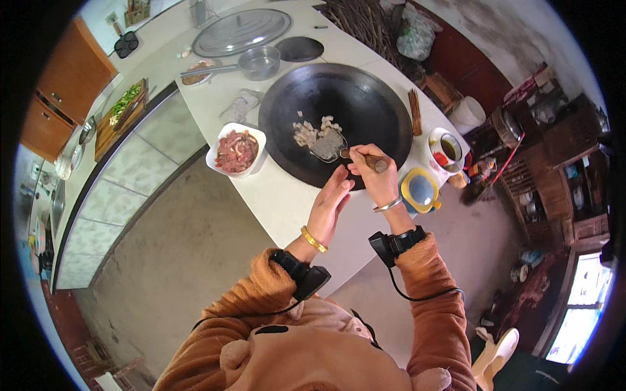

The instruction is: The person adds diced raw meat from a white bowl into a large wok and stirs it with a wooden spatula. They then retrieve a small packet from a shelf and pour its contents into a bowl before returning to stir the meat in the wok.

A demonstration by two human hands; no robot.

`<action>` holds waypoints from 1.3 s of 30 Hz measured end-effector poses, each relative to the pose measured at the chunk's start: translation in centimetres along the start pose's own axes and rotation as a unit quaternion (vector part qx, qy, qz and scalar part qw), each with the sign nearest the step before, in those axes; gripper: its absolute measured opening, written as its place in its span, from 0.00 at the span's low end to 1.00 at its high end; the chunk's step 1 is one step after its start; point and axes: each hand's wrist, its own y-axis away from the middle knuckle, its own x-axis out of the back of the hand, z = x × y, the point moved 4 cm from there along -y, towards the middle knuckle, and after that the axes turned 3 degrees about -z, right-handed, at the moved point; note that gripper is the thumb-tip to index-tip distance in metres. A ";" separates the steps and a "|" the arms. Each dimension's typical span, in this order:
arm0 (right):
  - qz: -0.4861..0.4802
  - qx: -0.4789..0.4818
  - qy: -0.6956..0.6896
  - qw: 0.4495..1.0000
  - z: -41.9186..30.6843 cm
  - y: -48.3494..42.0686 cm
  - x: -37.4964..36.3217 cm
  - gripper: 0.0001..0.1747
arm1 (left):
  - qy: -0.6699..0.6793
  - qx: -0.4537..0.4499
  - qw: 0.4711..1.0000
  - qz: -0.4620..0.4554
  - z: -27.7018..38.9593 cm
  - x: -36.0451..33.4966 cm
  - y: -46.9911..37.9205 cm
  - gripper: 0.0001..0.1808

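Note:
A large black wok is set into the pale tiled counter before me. Small pale chopped pieces, perhaps fat, lie on its near left slope. My right hand grips the wooden handle of a metal spatula, whose blade rests among those pieces. Close beside it, at the wok's near rim, is my left hand, fingers extended and holding nothing; whether it touches the rim I cannot tell. To the wok's left stands a white square bowl of sliced raw meat.
Right of the wok are a yellow-rimmed lidded container, a condiment pot and a bundle of thin sticks. Behind it lie a saucepan and a big metal lid. A cutting board with chopped greens sits on the left counter.

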 end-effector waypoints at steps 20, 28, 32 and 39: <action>-0.145 -0.247 -0.083 0.955 8.8 -16.7 11.6 0.18 | 0.088 -0.116 0.962 0.230 -8.0 -2.4 -3.8 0.31; -0.013 -0.224 -0.296 0.929 17.6 -19.3 4.7 0.12 | 0.093 -0.137 0.934 0.315 -10.6 -5.2 -2.8 0.31; 0.040 -0.171 -0.385 0.906 17.9 -22.2 3.6 0.14 | 0.106 -0.152 0.927 0.326 -10.7 -4.8 -2.7 0.31; -0.237 -0.164 0.030 0.957 11.3 -23.8 11.0 0.17 | 0.150 -0.160 0.927 0.305 -10.1 -3.3 -3.7 0.32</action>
